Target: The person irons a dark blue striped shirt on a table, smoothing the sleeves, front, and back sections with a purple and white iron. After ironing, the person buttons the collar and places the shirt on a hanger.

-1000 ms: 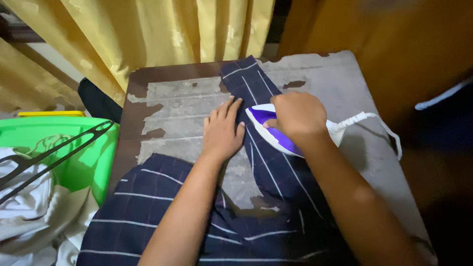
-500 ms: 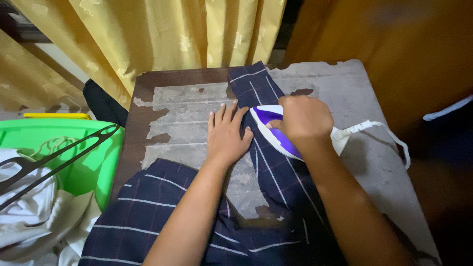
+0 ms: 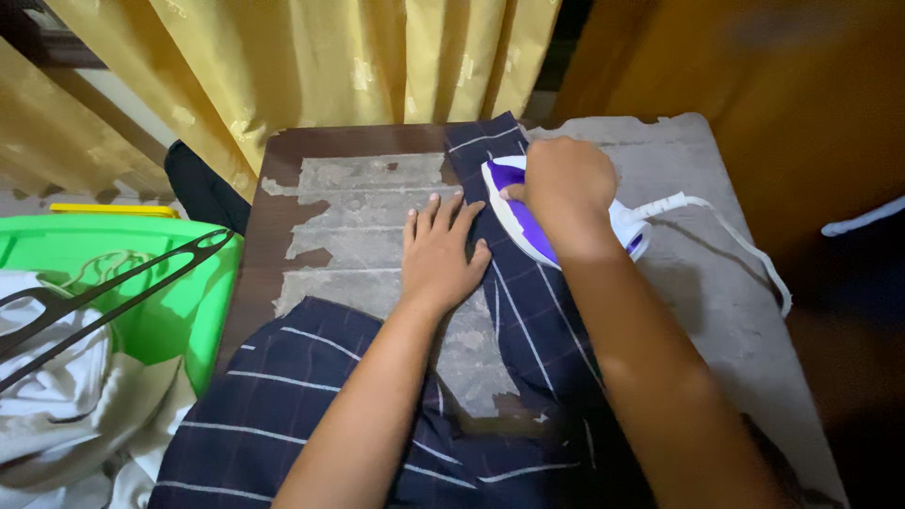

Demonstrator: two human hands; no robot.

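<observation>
Worn peeling table (image 3: 377, 179); striped cloth (image 3: 528, 320); purple iron (image 3: 514, 203).

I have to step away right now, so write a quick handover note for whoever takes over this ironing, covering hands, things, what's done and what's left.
Right hand: closed on the handle of the purple and white iron, which sits on the far strip of the dark checked garment.
Left hand: flat, fingers spread, at the strip's left edge on the worn table.
Cord trails right.
Done: cannot tell how much is pressed.
Left: the bunched fabric at the near edge looks unpressed. Green basket with a black hanger stands left.
</observation>
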